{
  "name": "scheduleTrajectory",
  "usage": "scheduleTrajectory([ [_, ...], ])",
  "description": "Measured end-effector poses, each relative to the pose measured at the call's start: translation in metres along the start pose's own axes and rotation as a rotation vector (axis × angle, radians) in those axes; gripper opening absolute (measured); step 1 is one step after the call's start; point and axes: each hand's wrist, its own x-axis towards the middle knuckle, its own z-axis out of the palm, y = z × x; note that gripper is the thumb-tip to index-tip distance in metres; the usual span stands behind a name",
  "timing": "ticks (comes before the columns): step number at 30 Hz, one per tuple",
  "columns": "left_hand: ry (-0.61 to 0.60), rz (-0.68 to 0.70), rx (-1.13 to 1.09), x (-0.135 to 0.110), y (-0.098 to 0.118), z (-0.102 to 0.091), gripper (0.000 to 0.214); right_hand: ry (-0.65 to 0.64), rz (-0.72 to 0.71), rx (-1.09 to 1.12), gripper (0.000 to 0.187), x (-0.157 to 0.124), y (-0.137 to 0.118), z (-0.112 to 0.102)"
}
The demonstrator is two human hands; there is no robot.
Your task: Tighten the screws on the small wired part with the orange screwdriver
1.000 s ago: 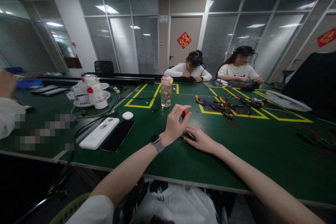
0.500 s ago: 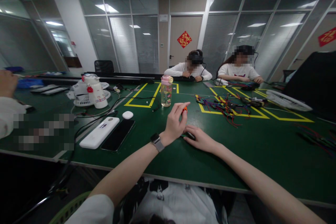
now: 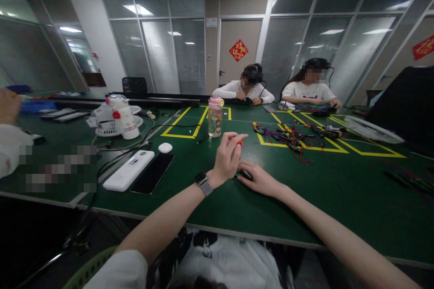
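From the head view, the left hand [image 3: 228, 156] is raised above the table [image 3: 210, 210], thumb and fingers closed around an orange piece [image 3: 240, 143]; the hand hides most of it, so its long axis cannot be told. Just below, the right hand [image 3: 257, 179] rests low, thumb and forefinger narrowed on a dark piece [image 3: 246, 174], whose visible length slants from far left to near right.

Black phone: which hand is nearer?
Left. The left hand is to the right of the black phone; the right hand is farther right, past the left.
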Motion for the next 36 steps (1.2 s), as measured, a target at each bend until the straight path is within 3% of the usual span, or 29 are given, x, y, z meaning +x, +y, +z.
scheduleTrajectory([
  [17, 0.058, -0.003, 0.066, 0.0011, -0.0025, 0.0038, 0.022, 0.003, 0.007, 0.01, 0.016, -0.0009, 0.0014, 0.0],
  [36, -0.086, -0.003, -0.034, 0.001, 0.0012, 0.0, 0.028, -0.008, 0.005, 0.026, 0.018, 0.0001, -0.002, -0.0023],
])
